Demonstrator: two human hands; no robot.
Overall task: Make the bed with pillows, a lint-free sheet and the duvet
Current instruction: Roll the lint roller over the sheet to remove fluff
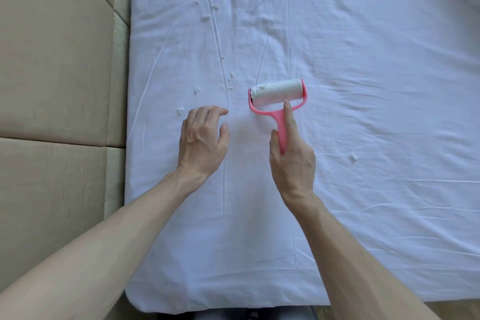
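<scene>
head view: right hand (292,161) fingers hold lint roller (276,97) on sheet (363,86); left hand (202,138) fingers loosely spread.

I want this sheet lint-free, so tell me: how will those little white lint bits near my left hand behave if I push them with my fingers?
The lint bits look like tiny frayed tufts, so probably very light and soft. A finger push would likely scatter or snag them in the sheet's creases. The lint roller already carries similar bits, so they seem to stick readily.

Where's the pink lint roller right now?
In the head view, the lint roller is mid-bed on the white sheet, handle held by the right hand, just right of the empty left hand.
</scene>
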